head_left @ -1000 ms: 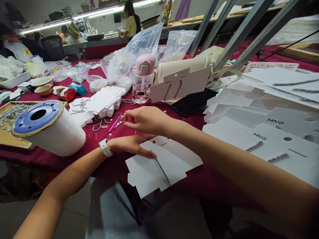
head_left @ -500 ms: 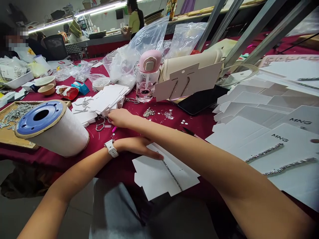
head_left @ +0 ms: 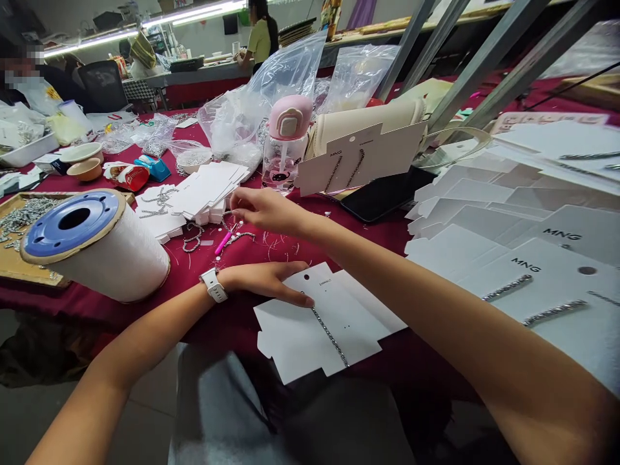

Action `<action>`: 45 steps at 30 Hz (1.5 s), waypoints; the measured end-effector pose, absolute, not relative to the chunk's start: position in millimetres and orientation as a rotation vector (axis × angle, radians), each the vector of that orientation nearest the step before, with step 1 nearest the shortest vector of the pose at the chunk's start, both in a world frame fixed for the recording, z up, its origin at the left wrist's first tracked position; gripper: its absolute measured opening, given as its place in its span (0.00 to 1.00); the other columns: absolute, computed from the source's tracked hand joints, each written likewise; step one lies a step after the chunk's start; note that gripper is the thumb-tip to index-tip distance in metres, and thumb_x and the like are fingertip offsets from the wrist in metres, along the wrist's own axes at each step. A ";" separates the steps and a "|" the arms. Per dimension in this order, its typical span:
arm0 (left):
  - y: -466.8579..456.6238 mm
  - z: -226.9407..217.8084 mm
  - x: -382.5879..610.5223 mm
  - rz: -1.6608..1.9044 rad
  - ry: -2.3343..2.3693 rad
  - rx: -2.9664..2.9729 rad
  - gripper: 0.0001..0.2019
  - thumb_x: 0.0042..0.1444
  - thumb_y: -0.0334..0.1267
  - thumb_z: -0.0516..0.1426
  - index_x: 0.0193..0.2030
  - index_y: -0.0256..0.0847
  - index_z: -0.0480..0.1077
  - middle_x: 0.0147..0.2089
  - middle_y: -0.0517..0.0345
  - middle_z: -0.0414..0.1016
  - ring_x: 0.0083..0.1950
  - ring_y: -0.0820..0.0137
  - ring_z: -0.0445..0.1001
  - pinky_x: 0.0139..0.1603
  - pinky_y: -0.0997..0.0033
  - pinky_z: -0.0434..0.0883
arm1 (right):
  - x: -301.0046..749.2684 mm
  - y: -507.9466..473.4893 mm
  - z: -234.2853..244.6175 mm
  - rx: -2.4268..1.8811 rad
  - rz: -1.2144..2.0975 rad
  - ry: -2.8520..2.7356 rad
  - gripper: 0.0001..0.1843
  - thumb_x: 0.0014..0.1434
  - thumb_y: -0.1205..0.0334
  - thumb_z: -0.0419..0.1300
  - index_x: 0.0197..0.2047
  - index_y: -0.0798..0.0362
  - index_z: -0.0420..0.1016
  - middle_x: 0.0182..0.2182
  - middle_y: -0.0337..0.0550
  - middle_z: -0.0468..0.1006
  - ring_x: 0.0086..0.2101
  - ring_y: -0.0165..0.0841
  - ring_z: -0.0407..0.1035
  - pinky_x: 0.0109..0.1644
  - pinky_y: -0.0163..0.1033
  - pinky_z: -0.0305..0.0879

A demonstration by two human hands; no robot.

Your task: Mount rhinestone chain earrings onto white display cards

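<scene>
My left hand (head_left: 264, 279), with a white watch (head_left: 214, 286) on its wrist, holds a white earring card (head_left: 290, 336) near the table edge. Its thumb presses the top of a silver chain strand (head_left: 332, 339) lying down the card; the other fingers are partly hidden. Above it, my right hand (head_left: 261, 210) is closed in a pinch, with a short silver chain (head_left: 225, 221) at its fingertips. Below those fingertips lie a pink pen-like tool (head_left: 223, 242) and another chain piece (head_left: 242, 236). A pile of white cards (head_left: 208, 190) lies just beyond.
A large white spool (head_left: 116, 252) with a blue end stands at left, beside a tray of chain pieces (head_left: 29, 219). A pink-lidded bottle (head_left: 288, 139), a phone (head_left: 382, 194) and a card with two chains (head_left: 361, 161) stand beyond. Stacked cards (head_left: 484, 252) fill the right.
My right hand has lifted from the chains by the card pile and moved right, uncovering the pink tool and chain pieces. My left hand stays on the card.
</scene>
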State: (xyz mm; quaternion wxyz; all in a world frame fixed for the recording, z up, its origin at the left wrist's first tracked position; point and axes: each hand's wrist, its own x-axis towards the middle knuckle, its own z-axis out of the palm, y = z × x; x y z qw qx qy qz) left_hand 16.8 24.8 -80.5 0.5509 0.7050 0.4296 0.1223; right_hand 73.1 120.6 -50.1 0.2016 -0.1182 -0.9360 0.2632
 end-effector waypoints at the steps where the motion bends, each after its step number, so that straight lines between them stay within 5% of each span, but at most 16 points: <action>1: 24.5 -80.1 16.9 0.294 1.016 1.662 0.27 0.50 0.47 0.55 0.56 0.40 0.56 0.56 0.54 0.63 0.55 0.65 0.64 0.52 0.71 0.62 | 83.4 118.3 -49.5 -0.325 0.781 -2.558 0.04 0.55 0.68 0.51 0.33 0.57 0.65 0.28 0.41 0.72 0.28 0.26 0.63 0.33 0.32 0.58; 16: 27.5 -86.1 19.4 0.365 1.037 1.393 0.20 0.49 0.41 0.58 0.48 0.39 0.60 0.47 0.53 0.68 0.44 0.68 0.70 0.39 0.72 0.69 | 248.3 52.6 -93.2 -0.774 0.705 -2.367 0.05 0.55 0.62 0.51 0.35 0.50 0.66 0.31 0.40 0.74 0.32 0.30 0.68 0.37 0.35 0.64; 25: 27.4 -89.0 20.2 0.459 1.052 1.262 0.25 0.47 0.40 0.60 0.52 0.44 0.59 0.49 0.54 0.68 0.43 0.68 0.71 0.40 0.70 0.70 | 258.6 42.6 -111.1 -1.011 0.529 -2.446 0.09 0.56 0.55 0.49 0.35 0.50 0.64 0.22 0.37 0.68 0.27 0.30 0.64 0.35 0.39 0.61; 32: 26.5 -86.0 20.2 0.439 1.078 1.285 0.25 0.47 0.42 0.59 0.52 0.45 0.59 0.48 0.56 0.69 0.42 0.69 0.71 0.40 0.71 0.70 | 234.8 50.9 -97.3 -1.433 0.586 -2.412 0.15 0.54 0.47 0.49 0.33 0.50 0.60 0.26 0.38 0.70 0.28 0.32 0.66 0.30 0.36 0.57; 36: 25.5 -84.0 20.2 0.431 1.099 1.312 0.26 0.47 0.42 0.59 0.53 0.45 0.58 0.47 0.57 0.69 0.42 0.71 0.71 0.42 0.72 0.70 | 221.2 49.5 -93.1 -1.583 0.499 -2.492 0.12 0.54 0.52 0.50 0.27 0.51 0.61 0.28 0.38 0.72 0.30 0.33 0.66 0.29 0.36 0.53; 40: 24.1 -83.4 19.8 0.430 1.080 1.320 0.25 0.48 0.41 0.59 0.53 0.43 0.59 0.48 0.56 0.68 0.42 0.71 0.71 0.42 0.72 0.69 | 218.6 53.1 -87.4 -1.654 0.609 -2.483 0.07 0.52 0.59 0.50 0.27 0.51 0.65 0.26 0.37 0.73 0.27 0.31 0.66 0.28 0.35 0.53; 45: 25.5 -82.7 16.2 0.445 1.122 1.404 0.30 0.47 0.43 0.59 0.57 0.42 0.56 0.53 0.53 0.65 0.48 0.66 0.68 0.44 0.71 0.67 | 226.0 60.1 -80.6 -1.373 0.979 -2.366 0.11 0.49 0.54 0.53 0.27 0.52 0.69 0.23 0.39 0.72 0.26 0.30 0.65 0.28 0.35 0.58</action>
